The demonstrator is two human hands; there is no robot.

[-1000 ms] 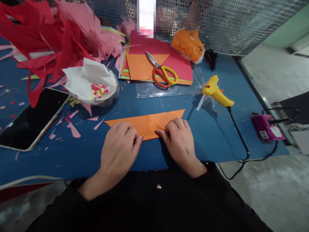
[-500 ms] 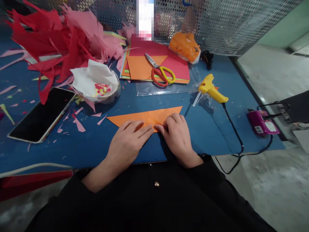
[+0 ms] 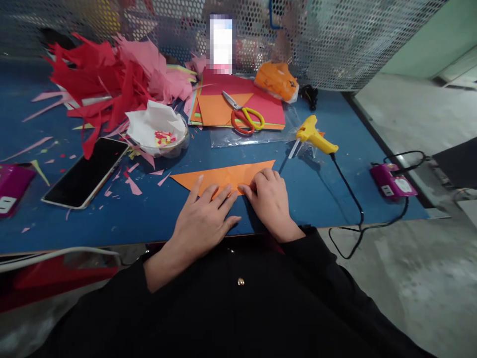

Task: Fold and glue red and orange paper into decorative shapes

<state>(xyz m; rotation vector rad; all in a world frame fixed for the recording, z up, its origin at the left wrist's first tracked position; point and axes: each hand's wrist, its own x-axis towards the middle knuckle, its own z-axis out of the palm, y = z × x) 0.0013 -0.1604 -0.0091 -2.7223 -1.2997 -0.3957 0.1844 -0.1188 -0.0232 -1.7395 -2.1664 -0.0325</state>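
A folded sheet of orange paper (image 3: 227, 175) lies near the front edge of the blue table, its long far edge slightly raised on the right. My left hand (image 3: 204, 215) rests palm down with its fingers spread, the fingertips pressing on the paper's left and middle part. The left thumb points right, off the paper. My right hand (image 3: 271, 199) is curled at the paper's right part, thumb and forefinger closed together on its near edge. The fingers cover much of that near edge.
Scissors (image 3: 244, 117) lie on stacked coloured paper (image 3: 270, 107). A yellow glue gun (image 3: 316, 136) stands right, its cord running to a purple power block (image 3: 393, 180). At left are a phone (image 3: 85, 174), a bowl (image 3: 179, 146) with paper bits, red paper strips (image 3: 97, 74) and scraps.
My left fingers have spread apart and the left thumb has come out from the paper's near edge. My right hand stays at the paper's right part. The whole view has shifted slightly.
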